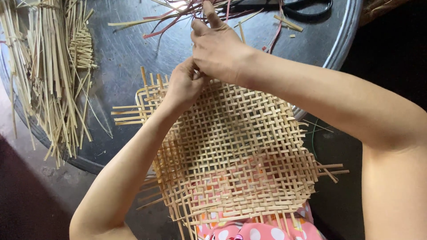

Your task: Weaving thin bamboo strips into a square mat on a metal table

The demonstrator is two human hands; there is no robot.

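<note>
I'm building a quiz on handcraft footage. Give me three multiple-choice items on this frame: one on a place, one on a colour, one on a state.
1. Where does the pile of loose strips lie?
A. left on the round table
B. on the floor
C. on the lap

2. What colour is the dotted cloth below the woven mat?
A. blue
B. pink
C. green

3. What are the left hand and right hand doing?
A. resting apart
B. meeting at the mat's far edge
C. holding scissors

Answers: 1 A, the pile sits on the tabletop's left; 2 B, pink with white dots; 3 B, both hands touch there.
</note>
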